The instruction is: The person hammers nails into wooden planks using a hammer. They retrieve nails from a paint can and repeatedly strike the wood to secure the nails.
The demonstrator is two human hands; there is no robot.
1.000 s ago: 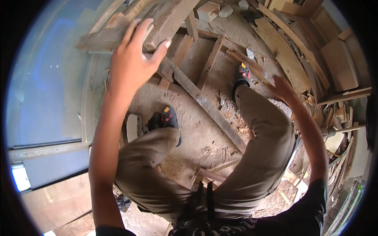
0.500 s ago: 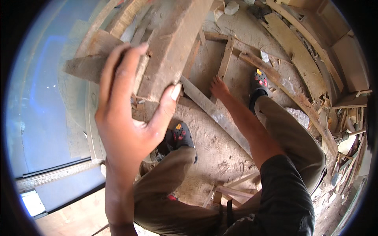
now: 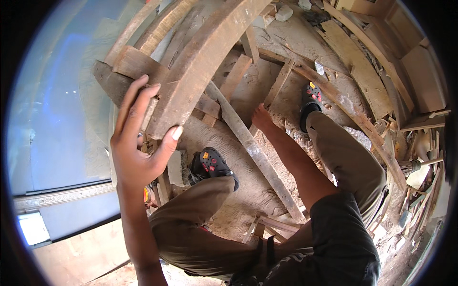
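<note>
My left hand [image 3: 136, 155] grips the near end of a thick, rough wooden beam [image 3: 202, 59], thumb on one side and fingers on the other. The beam slants up and away toward the far edge of the view. Farther right and lower down, my right hand [image 3: 260, 117] is closed around a narrow wooden slat [image 3: 279, 86], its fingertips partly hidden. Between my hands, a long grey board [image 3: 255, 148] runs diagonally across the dirt floor. Short crossed wood pieces [image 3: 138, 64] lie beside and under the beam's left side.
My feet in dark clogs [image 3: 215, 162] stand apart on sandy ground. A long weathered plank [image 3: 348, 107] lies by my right foot. Scrap wood and a broom [image 3: 409, 167] crowd the right side. A blue-grey panel [image 3: 62, 119] fills the left. A concrete block [image 3: 178, 168] sits near my left foot.
My left hand and the beam's near end have shifted slightly left and down in the view. My right hand stays on the slat, with only a small shift.
</note>
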